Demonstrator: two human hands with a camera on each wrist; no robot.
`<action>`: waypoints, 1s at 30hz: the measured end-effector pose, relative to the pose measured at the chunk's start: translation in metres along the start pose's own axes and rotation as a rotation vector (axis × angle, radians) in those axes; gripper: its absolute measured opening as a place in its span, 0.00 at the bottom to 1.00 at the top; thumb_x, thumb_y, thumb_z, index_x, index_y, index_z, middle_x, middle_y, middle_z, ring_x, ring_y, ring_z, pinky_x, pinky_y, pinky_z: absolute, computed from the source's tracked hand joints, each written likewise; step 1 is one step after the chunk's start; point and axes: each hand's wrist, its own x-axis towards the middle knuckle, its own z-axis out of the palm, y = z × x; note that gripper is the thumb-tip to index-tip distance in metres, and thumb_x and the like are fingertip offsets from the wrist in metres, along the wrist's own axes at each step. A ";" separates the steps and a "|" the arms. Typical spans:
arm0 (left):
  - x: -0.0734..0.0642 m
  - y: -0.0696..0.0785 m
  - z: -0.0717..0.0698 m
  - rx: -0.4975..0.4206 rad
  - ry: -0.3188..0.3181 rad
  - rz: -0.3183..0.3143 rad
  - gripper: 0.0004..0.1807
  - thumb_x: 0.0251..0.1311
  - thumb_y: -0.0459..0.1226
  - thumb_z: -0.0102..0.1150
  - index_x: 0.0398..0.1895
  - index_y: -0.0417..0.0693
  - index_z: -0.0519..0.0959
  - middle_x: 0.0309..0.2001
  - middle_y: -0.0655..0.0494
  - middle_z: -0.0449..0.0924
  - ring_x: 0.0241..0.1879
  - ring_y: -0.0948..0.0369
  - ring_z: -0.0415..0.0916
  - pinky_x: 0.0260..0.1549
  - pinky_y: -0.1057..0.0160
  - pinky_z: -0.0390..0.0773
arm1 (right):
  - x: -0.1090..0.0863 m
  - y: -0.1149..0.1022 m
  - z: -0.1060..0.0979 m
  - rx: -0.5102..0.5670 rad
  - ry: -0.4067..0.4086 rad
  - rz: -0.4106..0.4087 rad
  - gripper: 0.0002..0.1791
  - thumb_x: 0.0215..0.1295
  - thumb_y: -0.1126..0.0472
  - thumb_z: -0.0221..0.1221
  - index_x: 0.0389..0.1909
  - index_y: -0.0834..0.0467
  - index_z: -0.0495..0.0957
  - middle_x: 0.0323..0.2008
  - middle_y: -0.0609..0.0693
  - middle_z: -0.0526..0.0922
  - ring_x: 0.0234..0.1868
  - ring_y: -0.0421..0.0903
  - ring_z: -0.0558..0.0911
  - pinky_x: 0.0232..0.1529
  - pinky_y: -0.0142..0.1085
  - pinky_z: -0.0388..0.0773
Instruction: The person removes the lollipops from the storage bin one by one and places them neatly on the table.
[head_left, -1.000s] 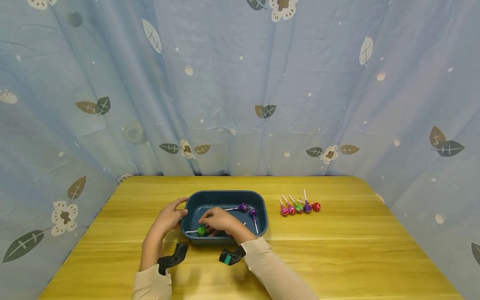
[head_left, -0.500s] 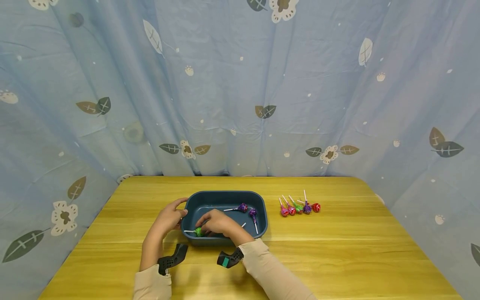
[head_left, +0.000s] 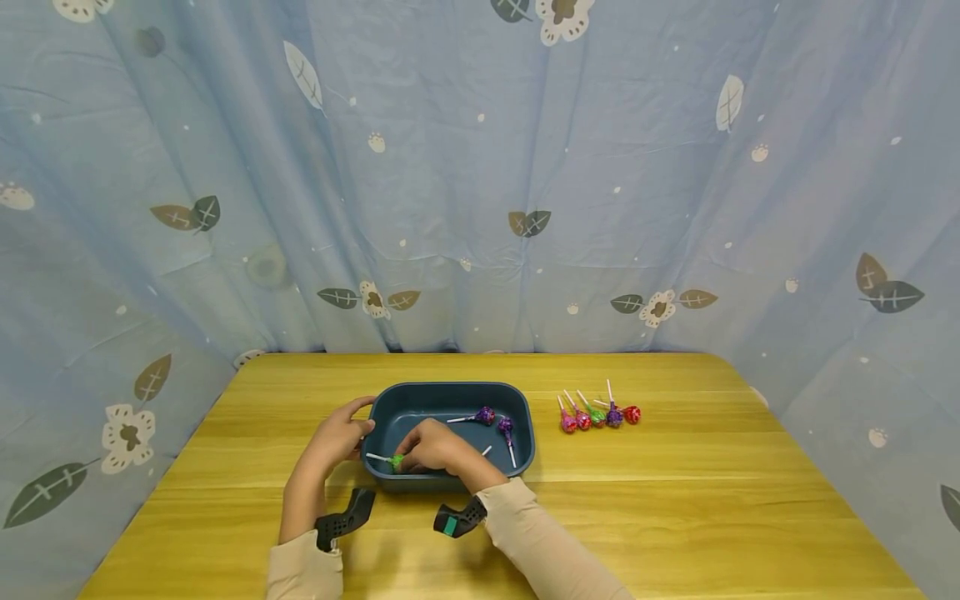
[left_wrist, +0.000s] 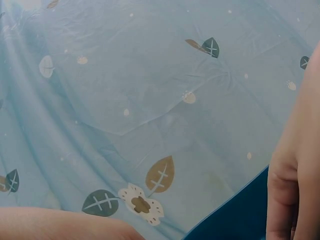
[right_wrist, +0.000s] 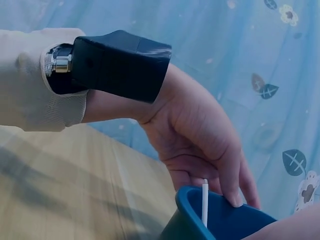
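A dark blue plastic bin (head_left: 450, 481) sits on the table. My left hand (head_left: 339, 435) grips its left end; in the right wrist view, that hand's (right_wrist: 200, 130) fingertips lie over the rim. Inside the bin, my right hand (head_left: 431, 446) pinches a green-wrapped lollipop (head_left: 396, 462) by its head, and its white stick (right_wrist: 205, 205) points left, up toward the rim. Two purple lollipops (head_left: 486, 415) lie farther right in the bin. Another white stick (head_left: 487, 450) shows beside my right wrist, its head hidden. The left wrist view catches my right hand (left_wrist: 295, 165) hanging over the bin.
Several lollipops (head_left: 597, 417), pink, red, green and purple, lie grouped on the wooden table (head_left: 675, 500) right of the bin. A patterned blue curtain (head_left: 465, 208) hangs behind the table and along its sides. Black wrist cameras (head_left: 459, 518) sit on both wrists.
My right hand has come down onto the green lollipop and now pinches its head. The lollipop has shifted slightly left, its stick end rising. My left hand stays on the bin.
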 end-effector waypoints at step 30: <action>0.001 -0.002 0.001 0.022 0.009 -0.022 0.27 0.72 0.31 0.44 0.72 0.38 0.58 0.36 0.39 0.77 0.24 0.55 0.75 0.29 0.56 0.79 | -0.044 0.010 -0.067 0.136 0.092 -0.058 0.09 0.64 0.63 0.62 0.41 0.64 0.79 0.33 0.51 0.82 0.38 0.60 0.83 0.37 0.45 0.82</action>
